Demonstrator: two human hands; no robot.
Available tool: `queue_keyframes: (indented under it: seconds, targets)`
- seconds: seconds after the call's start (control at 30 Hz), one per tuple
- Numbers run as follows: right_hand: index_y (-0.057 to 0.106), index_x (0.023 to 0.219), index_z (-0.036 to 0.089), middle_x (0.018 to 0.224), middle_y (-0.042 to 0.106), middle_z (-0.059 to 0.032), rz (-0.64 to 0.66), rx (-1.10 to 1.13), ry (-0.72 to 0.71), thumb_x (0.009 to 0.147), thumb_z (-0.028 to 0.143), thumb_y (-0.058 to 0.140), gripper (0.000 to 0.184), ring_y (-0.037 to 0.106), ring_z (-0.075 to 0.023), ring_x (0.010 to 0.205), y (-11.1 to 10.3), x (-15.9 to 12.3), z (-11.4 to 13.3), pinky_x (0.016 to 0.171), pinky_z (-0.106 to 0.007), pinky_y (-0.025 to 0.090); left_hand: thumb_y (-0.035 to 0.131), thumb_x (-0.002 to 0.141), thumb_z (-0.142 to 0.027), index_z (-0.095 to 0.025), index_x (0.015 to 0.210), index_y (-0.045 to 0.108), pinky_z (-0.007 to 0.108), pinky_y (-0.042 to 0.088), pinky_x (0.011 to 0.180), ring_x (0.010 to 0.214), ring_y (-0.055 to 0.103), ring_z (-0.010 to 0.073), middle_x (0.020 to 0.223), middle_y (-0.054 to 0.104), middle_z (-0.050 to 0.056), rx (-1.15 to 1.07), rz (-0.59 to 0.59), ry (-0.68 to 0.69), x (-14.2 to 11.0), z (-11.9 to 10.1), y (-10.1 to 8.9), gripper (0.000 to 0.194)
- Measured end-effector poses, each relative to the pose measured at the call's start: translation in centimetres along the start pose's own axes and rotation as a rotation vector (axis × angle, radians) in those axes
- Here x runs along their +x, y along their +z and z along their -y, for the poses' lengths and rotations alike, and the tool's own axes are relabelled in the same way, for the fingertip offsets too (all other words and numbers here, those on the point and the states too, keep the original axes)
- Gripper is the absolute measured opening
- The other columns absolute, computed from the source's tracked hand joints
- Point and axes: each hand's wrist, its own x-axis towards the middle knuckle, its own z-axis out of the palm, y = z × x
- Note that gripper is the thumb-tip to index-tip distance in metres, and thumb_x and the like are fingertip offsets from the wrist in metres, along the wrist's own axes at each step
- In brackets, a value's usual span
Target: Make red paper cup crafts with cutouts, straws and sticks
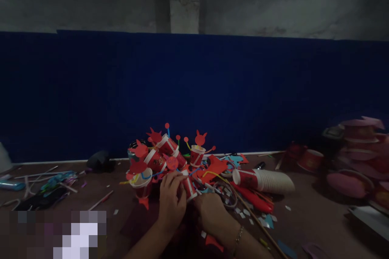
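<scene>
A red and white paper cup lies tilted on its side in my left hand, whose fingers wrap round it. My right hand is closed beside the cup's white rim; its fingertips and whatever they grip are hidden. Just behind stand and lie several finished cup figures. One upright cup figure has a red paper head with ears and arms tipped with red discs. Left of my hands, another cup figure has a blue arm and a yellow one. Red paper pieces lie behind the right hand.
To the right lies a long stack of nested paper cups, with a red pouch-like object and a thin stick nearby. Paper scraps litter the table. Pipe cleaners and ribbons lie left. A blue panel stands behind.
</scene>
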Motion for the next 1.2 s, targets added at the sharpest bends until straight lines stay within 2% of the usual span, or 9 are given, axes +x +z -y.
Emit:
queue_keyframes:
  seconds: [0.27,0.37,0.47,0.6,0.73,0.87,1.0,1.07,1.2]
  targets:
    - [0.07,0.075,0.016,0.075,0.072,-0.0115,-0.087,0.114,0.02,0.068,0.02,0.056,0.016,0.066,-0.0232,0.066,-0.1,0.2,-2.3,0.051,-0.024,0.04,0.041,0.078,-0.003,-0.021,0.096,0.06,0.043,0.039,0.086,0.095,0.053,0.0233,0.098,0.061,0.007,0.041,0.033,0.109,-0.6,-0.1,-0.1,0.031]
    - [0.065,0.06,0.017,0.054,0.065,-0.0026,-0.045,0.556,0.06,0.065,0.016,0.055,0.011,0.059,-0.0146,0.05,-0.8,0.3,-3.9,0.044,-0.019,0.036,0.044,0.077,-0.003,-0.021,0.096,0.06,0.042,0.039,0.085,0.094,0.053,0.0235,0.097,0.063,0.007,0.037,0.074,0.175,-0.7,-0.4,-0.4,0.031]
    - [0.062,0.06,0.017,0.046,0.057,0.0032,0.042,0.929,0.05,0.067,0.015,0.05,0.014,0.049,-0.0095,0.041,-1.3,0.5,-5.2,0.039,-0.016,0.033,0.047,0.076,-0.005,-0.022,0.105,0.057,0.042,0.038,0.086,0.097,0.053,0.0239,0.1,0.064,0.007,-0.019,0.141,0.238,-0.9,-0.9,-0.5,0.036]
    - [0.058,0.062,0.017,0.047,0.054,0.005,0.062,1.195,-0.029,0.069,0.021,0.054,0.01,0.044,-0.0079,0.041,-1.6,0.7,-5.7,0.041,-0.017,0.034,0.051,0.078,-0.013,-0.02,0.121,0.047,0.042,0.04,0.088,0.102,0.053,0.0244,0.11,0.061,0.01,-0.172,0.125,0.115,-1.3,-1.2,-0.1,0.043]
    - [0.058,0.067,0.019,0.05,0.055,0.006,0.026,1.283,-0.055,0.069,0.028,0.059,0.01,0.047,-0.008,0.044,-1.3,1.0,-5.3,0.046,-0.018,0.038,0.051,0.083,-0.022,-0.02,0.103,0.06,0.038,0.045,0.082,0.093,0.057,0.0228,0.098,0.065,0.01,-0.337,0.089,-0.059,-1.0,-1.6,0.3,0.022]
    - [0.061,0.07,0.019,0.055,0.059,0.0034,-0.006,1.126,-0.044,0.074,0.031,0.055,0.014,0.053,-0.0102,0.049,-1.1,1.0,-5.6,0.049,-0.019,0.04,0.05,0.085,-0.028,-0.018,0.083,0.066,0.034,0.049,0.076,0.081,0.061,0.0205,0.082,0.067,0.007,-0.521,0.107,-0.142,-0.8,-2.1,0.2,0.02]
    - [0.064,0.067,0.017,0.07,0.068,-0.0051,-0.131,0.493,0.105,0.07,0.019,0.054,0.011,0.062,-0.0191,0.066,-1.5,0.3,-6.7,0.058,-0.026,0.042,0.046,0.087,-0.033,-0.017,0.088,0.062,0.028,0.052,0.068,0.076,0.062,0.0176,0.083,0.064,0.005,-0.713,0.129,-0.363,-1.1,-2.3,0.2,0.023]
    - [0.065,0.067,0.016,0.073,0.069,-0.0093,-0.11,0.277,0.18,0.063,0.015,0.058,0.009,0.063,-0.024,0.07,-1.5,-0.2,-7.1,0.059,-0.028,0.041,0.047,0.087,-0.034,-0.017,0.084,0.06,0.026,0.05,0.067,0.074,0.061,0.0161,0.081,0.063,0.004,-0.703,0.101,-0.42,-1.2,-2.3,0.2,0.021]
    - [0.064,0.066,0.015,0.072,0.068,-0.0114,-0.072,0.237,0.178,0.06,0.009,0.057,0.012,0.063,-0.0254,0.07,-1.4,-0.5,-7.2,0.057,-0.028,0.038,0.046,0.087,-0.035,-0.017,0.076,0.058,0.024,0.047,0.062,0.064,0.057,0.0138,0.069,0.058,0.001,-0.66,0.113,-0.425,-1.0,-2.4,0.3,0.024]
